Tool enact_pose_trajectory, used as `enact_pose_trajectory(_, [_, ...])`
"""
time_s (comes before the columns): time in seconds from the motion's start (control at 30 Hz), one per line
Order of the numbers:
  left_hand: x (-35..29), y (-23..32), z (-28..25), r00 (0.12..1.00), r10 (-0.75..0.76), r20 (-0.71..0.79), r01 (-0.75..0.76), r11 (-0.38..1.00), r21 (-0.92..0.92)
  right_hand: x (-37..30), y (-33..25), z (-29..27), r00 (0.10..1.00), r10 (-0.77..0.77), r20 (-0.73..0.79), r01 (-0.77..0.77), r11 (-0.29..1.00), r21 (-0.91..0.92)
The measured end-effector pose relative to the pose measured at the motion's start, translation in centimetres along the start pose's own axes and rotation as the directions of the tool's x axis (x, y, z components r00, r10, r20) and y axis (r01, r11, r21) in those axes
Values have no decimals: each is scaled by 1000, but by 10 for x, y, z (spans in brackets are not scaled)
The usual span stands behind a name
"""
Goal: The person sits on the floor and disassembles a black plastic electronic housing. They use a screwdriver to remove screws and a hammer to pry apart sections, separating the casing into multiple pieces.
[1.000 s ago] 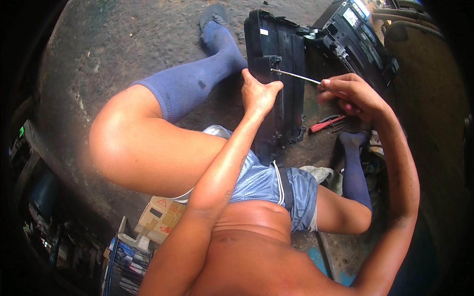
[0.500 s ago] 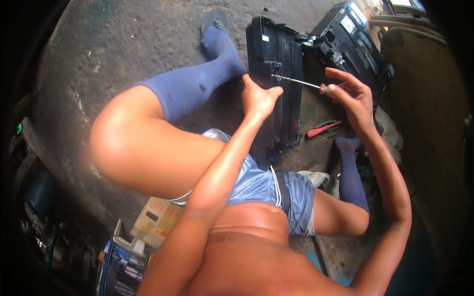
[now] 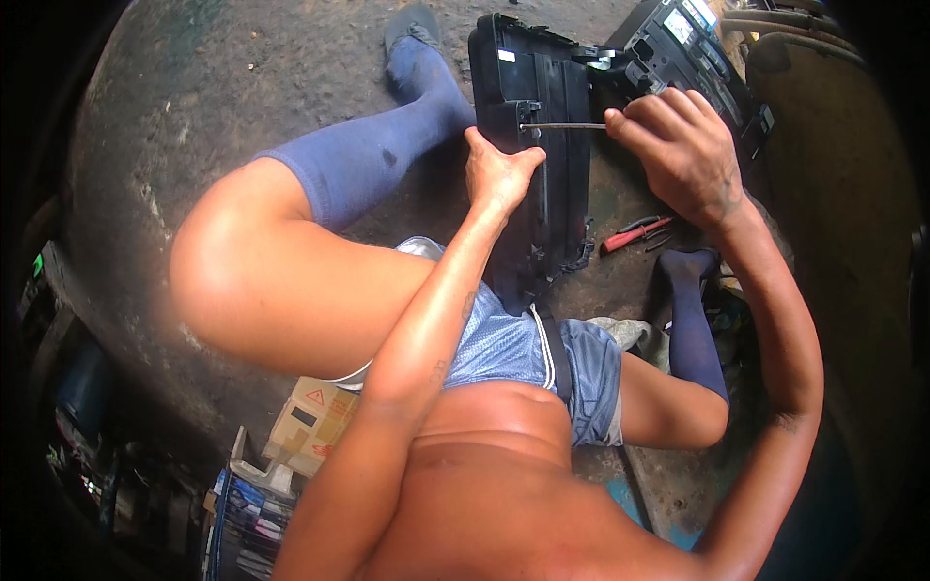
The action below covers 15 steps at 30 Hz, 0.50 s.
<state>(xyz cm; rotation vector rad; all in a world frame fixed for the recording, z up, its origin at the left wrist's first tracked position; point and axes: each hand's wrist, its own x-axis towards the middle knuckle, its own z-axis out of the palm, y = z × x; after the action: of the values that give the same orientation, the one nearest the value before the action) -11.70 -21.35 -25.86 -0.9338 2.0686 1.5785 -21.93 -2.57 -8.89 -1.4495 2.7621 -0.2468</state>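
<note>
A long black plastic housing stands between my legs, its near end against my shorts. My left hand grips its left edge, thumb lying over the top face. With my right hand I hold a screwdriver, fingers wrapped round its handle, which is hidden in my palm. The metal shaft points left, and its tip meets the housing at a small recess just beyond my left thumb. Whether a screw sits there is too small to tell.
A larger black machine part with pale labels lies at the far right, close to the housing. Red-handled pliers rest on the dark ground by my right foot. A cardboard box and a rack of small items are at the lower left.
My right hand has turned over and closed round the screwdriver handle, from a looser fingertip hold. The screwdriver tip stays at the same recess; my left hand keeps its hold.
</note>
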Motion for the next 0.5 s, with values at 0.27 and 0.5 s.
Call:
enact_pose_trajectory(0.27, [2,1,-1,1000,-16,26,16,1000,-6,-6,-3,21,583,741,334,-445,-53,894])
enact_pose_trajectory(0.5, [2,0,-2,998,-44,40,44,999,-7,-3,12,-1,315,510,800,-941,60,332])
